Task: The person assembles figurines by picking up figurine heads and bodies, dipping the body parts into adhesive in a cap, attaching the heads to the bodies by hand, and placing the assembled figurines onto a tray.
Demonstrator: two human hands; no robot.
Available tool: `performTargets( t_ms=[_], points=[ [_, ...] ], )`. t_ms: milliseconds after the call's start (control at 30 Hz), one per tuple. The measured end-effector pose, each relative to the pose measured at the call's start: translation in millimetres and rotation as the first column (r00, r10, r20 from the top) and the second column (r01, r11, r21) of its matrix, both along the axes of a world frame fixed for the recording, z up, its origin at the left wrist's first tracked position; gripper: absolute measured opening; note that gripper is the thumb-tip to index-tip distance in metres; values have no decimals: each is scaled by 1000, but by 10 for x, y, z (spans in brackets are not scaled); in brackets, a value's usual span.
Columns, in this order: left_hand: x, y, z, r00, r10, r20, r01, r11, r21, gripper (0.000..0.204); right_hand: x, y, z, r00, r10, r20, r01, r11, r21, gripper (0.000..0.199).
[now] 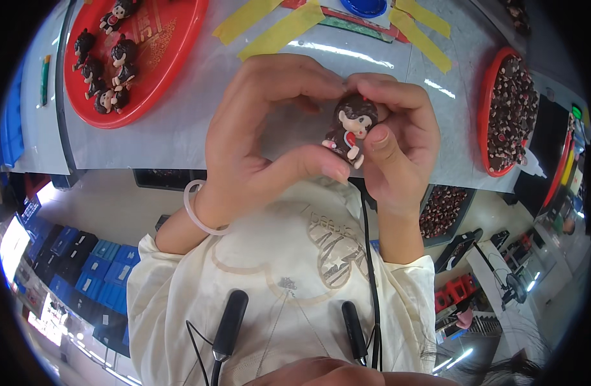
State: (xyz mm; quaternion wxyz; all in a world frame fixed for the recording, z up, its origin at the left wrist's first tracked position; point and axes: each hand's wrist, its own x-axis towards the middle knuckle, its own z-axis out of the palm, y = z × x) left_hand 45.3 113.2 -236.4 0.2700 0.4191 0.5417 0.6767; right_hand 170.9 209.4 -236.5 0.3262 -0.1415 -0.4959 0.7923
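A small monkey figurine (351,128), dark brown with a pale face and a red patch on its front, is held between my two hands above the grey table (180,145). My right hand (408,138) has its thumb against the figurine's front and its fingers curled behind the head. From the other side, my left hand (241,138) curves round it. The left thumb meets the figurine's lower side, while the left index finger reaches its head. The figurine's back is hidden.
At the far left, a red tray (180,55) carries several similar figurines (118,58). A red-rimmed tray (485,116) on the right is heaped with small brown-and-pale pieces. Yellow tape strips (279,32) and a blue round dish (365,6) lie at the far edge.
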Motion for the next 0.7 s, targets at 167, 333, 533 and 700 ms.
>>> performTargets(
  t_ms=[167, 333, 533, 700],
  points=[
    [49, 4, -5, 990, 53, 128, -60, 997, 46, 39, 28, 36, -34, 992, 23, -123, -36, 994, -103, 35],
    [-35, -20, -22, 986, 24, -163, -17, 999, 43, 32, 4, 16, -45, 993, 7, -114, -9, 1000, -11, 35],
    [-25, -40, 5, 997, -1, -81, 6, 998, 61, 30, -8, 30, -58, 997, 3, -74, 2, 998, 65, 28],
    [-28, -26, 12, 997, -8, -81, 12, 998, 57, 30, 2, 9, -48, 999, -11, -31, 13, 997, 78, 32]
  ],
)
